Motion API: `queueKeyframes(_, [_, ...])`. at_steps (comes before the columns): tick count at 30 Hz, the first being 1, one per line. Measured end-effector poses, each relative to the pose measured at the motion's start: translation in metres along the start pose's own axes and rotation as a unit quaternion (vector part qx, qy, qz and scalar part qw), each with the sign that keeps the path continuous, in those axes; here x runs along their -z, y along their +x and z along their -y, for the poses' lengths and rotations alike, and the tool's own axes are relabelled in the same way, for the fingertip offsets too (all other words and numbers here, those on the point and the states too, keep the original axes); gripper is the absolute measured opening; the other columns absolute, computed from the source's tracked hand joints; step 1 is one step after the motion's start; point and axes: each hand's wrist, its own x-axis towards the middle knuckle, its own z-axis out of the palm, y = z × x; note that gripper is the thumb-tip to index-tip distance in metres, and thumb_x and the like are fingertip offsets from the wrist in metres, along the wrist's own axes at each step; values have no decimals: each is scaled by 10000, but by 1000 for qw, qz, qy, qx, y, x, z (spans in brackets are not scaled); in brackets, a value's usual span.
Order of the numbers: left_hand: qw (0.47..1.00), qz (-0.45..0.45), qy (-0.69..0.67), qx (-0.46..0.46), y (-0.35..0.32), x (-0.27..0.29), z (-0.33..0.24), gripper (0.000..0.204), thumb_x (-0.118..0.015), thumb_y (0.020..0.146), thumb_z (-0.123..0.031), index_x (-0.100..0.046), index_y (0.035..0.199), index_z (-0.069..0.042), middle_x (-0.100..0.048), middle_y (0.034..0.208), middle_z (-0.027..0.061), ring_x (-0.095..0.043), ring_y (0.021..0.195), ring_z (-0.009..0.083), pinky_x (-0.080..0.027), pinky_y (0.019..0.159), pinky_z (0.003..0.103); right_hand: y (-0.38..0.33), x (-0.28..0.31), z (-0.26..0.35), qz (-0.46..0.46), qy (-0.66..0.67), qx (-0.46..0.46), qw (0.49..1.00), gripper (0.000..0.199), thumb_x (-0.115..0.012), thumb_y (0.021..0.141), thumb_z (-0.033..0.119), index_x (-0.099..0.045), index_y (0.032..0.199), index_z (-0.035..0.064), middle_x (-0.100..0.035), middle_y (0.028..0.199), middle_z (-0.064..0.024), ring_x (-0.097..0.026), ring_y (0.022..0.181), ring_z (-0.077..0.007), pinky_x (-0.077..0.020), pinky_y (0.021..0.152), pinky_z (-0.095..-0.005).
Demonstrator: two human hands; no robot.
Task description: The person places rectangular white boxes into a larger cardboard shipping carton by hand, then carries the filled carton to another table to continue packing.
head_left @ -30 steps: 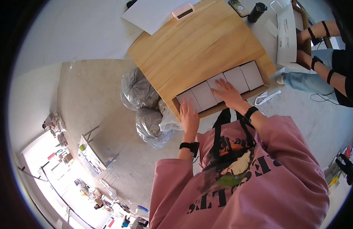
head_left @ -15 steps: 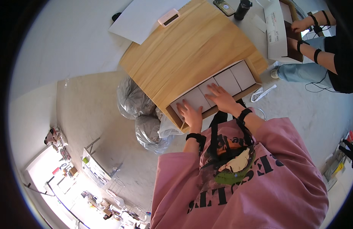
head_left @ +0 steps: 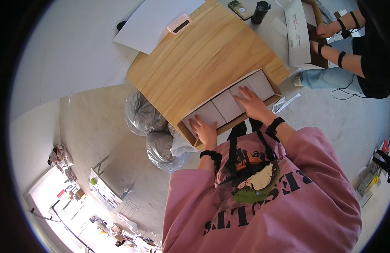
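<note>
An open brown carton (head_left: 187, 134) sits along the near edge of the wooden table, filled by a row of several flat-topped white boxes (head_left: 227, 106). My left hand (head_left: 205, 131) lies on the leftmost white box, fingers spread, gripping nothing. Farther right, my right hand (head_left: 255, 106) rests open with its fingers over the boxes in the right half of the row. Its wrist passes over the carton's near wall. Both my wrists wear black bands.
Beyond the carton stretches the wooden tabletop (head_left: 199, 59), with a pink device (head_left: 179, 24) and white sheet (head_left: 157, 23) at its far side. A phone (head_left: 239, 9) and black bottle (head_left: 260, 12) stand back right. A co-worker reaches into another carton (head_left: 297, 38). Grey bags (head_left: 159, 145) lie left.
My right hand has slid right along the row of boxes, away from my left hand. My left hand stays on the leftmost box. The whole view has shifted slightly.
</note>
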Motion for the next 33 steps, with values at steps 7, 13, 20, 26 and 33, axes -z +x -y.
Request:
queueKeyframes(7, [1000,-6,-30,2,-2,2,9,942,-767,672,-292,-216,1401,-63,-99,1466,249,-116,1358,401,-370,998,480,-17,17,-33,-43,-9,-134,990,581,-581,756,56,-462,1308,191,-250,1443,-202,-225,1344,-380,-291,1060,-442])
queueKeyframes(13, [1000,-9,-8,11,-1,11,-2,900,-754,682,-346,-261,1374,-51,-167,1442,275,-205,1323,424,-329,1018,470,-15,26,-40,1,14,-105,994,631,-592,741,15,-437,1327,191,-283,1427,-190,-259,1332,-358,-388,984,-424])
queueKeyframes(20, [988,-93,7,-125,5,60,2,648,-679,708,-129,-406,1291,-51,-392,1345,152,-359,1252,327,-295,1030,433,7,79,-13,-129,5,-34,991,627,-567,743,-10,-399,1333,119,-397,1352,-144,-361,1274,-317,-406,945,-420])
queueKeyframes(26, [970,-77,62,-221,25,55,-13,788,-698,723,-163,-281,1377,-24,-323,1400,158,-242,1342,327,-235,1089,427,25,65,-13,-134,-107,24,985,574,-539,749,-30,-413,1299,78,-399,1349,-154,-318,1301,-327,-408,961,-394])
queueKeyframes(33, [968,11,98,-231,19,51,-5,799,-684,745,-196,-249,1394,-30,-265,1439,164,-176,1374,308,-181,1116,437,15,60,-23,-69,19,20,997,578,-537,746,-32,-391,1300,40,-400,1350,-149,-290,1316,-340,-348,1028,-405])
